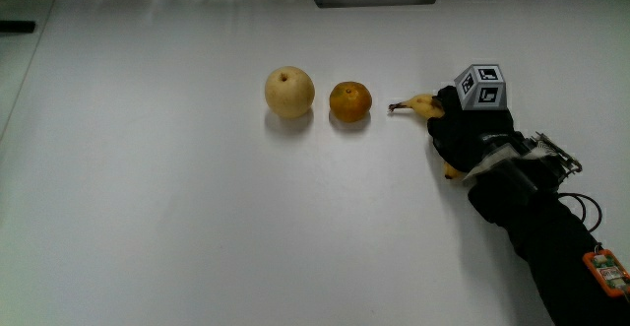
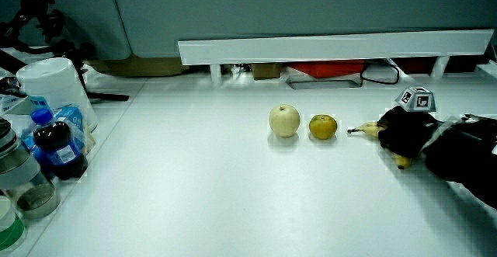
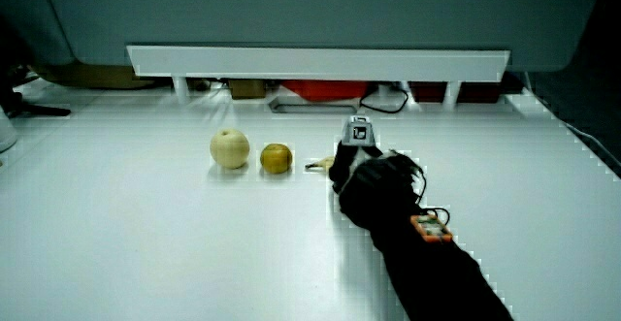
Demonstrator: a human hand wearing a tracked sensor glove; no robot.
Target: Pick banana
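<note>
A yellow banana (image 1: pixel 421 103) lies on the white table (image 1: pixel 197 218), beside an orange (image 1: pixel 349 100). The gloved hand (image 1: pixel 463 134) rests on top of the banana's middle, with its fingers curled down around it. Only the stem end and a small tip (image 1: pixel 453 171) nearer the person stick out from under the glove. The patterned cube (image 1: pixel 480 87) sits on the back of the hand. In both side views the hand (image 2: pixel 404 133) (image 3: pixel 354 171) sits low on the table over the banana (image 2: pixel 371 129) (image 3: pixel 320 165).
A pale round fruit (image 1: pixel 289 92) stands beside the orange, in line with it and the banana. In a side view, bottles and jars (image 2: pixel 54 144) and a white tub (image 2: pixel 56 86) crowd the table's edge. A low white partition (image 2: pixel 334 47) crosses both side views, with a cable (image 2: pixel 380 74) under it.
</note>
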